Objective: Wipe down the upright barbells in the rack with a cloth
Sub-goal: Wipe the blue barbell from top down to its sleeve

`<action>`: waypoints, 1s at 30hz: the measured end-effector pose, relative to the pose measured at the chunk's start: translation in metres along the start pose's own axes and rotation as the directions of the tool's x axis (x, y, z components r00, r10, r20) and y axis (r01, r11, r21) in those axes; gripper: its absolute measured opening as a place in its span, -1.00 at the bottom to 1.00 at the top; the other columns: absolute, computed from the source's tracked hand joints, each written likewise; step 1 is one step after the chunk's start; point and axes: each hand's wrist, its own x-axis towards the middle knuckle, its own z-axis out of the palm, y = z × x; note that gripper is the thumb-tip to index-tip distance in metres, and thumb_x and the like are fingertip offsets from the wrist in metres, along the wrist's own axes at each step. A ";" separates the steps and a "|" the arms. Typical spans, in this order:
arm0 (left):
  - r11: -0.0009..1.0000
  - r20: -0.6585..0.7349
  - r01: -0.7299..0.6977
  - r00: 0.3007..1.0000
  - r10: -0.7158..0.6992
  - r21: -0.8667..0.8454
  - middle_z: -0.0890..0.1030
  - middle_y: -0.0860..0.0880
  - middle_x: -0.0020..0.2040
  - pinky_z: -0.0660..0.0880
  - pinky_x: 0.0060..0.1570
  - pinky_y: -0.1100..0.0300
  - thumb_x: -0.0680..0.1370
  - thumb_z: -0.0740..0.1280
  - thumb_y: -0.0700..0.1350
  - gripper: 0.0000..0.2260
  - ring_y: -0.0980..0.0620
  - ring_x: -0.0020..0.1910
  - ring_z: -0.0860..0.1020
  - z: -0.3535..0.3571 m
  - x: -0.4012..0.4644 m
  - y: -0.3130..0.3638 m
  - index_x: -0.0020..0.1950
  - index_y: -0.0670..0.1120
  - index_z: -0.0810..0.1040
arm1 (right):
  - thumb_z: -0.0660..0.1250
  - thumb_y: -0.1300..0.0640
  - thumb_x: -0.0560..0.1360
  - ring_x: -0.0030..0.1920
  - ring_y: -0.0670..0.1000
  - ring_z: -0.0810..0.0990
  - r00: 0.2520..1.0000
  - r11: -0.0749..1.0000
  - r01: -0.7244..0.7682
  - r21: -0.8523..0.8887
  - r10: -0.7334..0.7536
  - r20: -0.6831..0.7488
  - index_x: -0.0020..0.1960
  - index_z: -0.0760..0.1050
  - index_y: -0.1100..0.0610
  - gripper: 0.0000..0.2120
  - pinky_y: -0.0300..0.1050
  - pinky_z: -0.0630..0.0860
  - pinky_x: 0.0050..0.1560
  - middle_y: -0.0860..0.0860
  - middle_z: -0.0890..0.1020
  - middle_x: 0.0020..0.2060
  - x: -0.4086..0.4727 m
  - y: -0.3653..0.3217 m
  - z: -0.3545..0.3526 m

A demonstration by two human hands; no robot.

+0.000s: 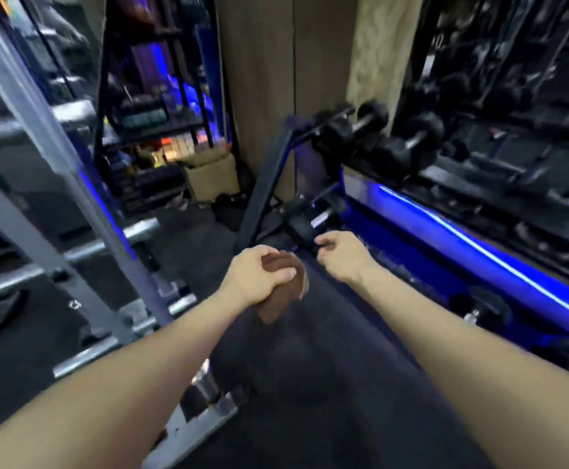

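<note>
My left hand [259, 275] grips a bunched brown cloth [281, 299] at mid-frame, above the dark floor; part of the cloth hangs below my palm. My right hand [339, 253] is stretched forward with its fingers curled and nothing visible in them, just in front of a black dumbbell [307, 220] on the lower tier of the dumbbell rack. No upright barbells can be made out in this blurred view.
A grey steel power rack [73, 184] with chrome pegs fills the left side. A black dumbbell rack [395, 147] with a blue light strip [479, 255] runs along the right. A shelving unit [161, 123] and a cardboard box [212, 177] stand at the back.
</note>
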 end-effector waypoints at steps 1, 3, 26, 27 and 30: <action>1.000 -0.020 0.001 1.000 -0.001 -0.024 0.60 0.06 -0.03 0.36 -0.10 0.34 0.41 0.49 -0.01 -0.68 0.11 -0.04 0.54 -0.012 0.008 0.017 0.12 -0.03 0.59 | 0.23 0.33 0.48 -0.30 -0.05 0.44 0.999 0.999 0.035 -0.010 -0.035 -0.014 0.21 0.53 0.21 -0.68 -0.36 0.38 -0.32 0.05 0.53 -0.11 0.005 -0.018 -0.017; 0.995 -0.051 0.015 0.998 -0.020 -0.096 0.62 0.05 -0.04 0.36 -0.12 0.33 0.41 0.49 0.00 -0.69 0.11 -0.08 0.54 -0.035 0.025 0.045 0.10 -0.06 0.60 | 0.26 0.33 0.47 -0.12 -0.02 0.48 0.994 0.995 0.099 -0.016 -0.099 -0.042 0.19 0.55 0.23 -0.70 -0.28 0.38 -0.11 0.07 0.57 -0.07 0.015 -0.052 -0.046; 0.560 -0.016 0.008 0.999 -0.037 -0.828 0.60 -0.06 -0.24 0.55 -0.26 0.19 0.32 0.22 0.44 -0.40 0.05 -0.35 0.57 -0.273 0.311 0.152 -0.06 -0.09 0.58 | 0.37 0.14 0.50 -0.03 0.02 0.55 0.621 0.596 0.766 -0.241 -0.783 0.037 0.04 0.63 0.17 -0.84 -0.21 0.31 -0.10 0.08 0.64 -0.06 0.277 -0.348 -0.115; 0.521 -0.026 -0.015 1.000 -0.013 -0.854 0.63 -0.06 -0.20 0.57 -0.21 0.15 0.30 0.28 0.40 -0.42 0.03 -0.30 0.60 -0.282 0.317 0.149 -0.07 -0.09 0.61 | 0.36 0.12 0.51 -0.09 0.02 0.55 0.631 0.611 0.759 -0.227 -0.775 0.025 -0.01 0.63 0.19 -0.84 -0.19 0.30 -0.15 0.07 0.65 -0.13 0.294 -0.358 -0.111; 0.602 -0.139 -0.139 0.989 0.048 -0.786 0.64 -0.04 -0.11 0.53 -0.28 0.20 0.30 0.50 0.21 -0.48 0.04 -0.22 0.61 -0.309 0.339 0.132 0.11 -0.07 0.54 | 0.31 0.05 0.55 -0.22 0.03 0.45 0.649 0.637 0.747 -0.189 -0.760 0.006 -0.16 0.54 0.25 -0.74 -0.10 0.24 -0.28 0.07 0.52 -0.30 0.340 -0.391 -0.095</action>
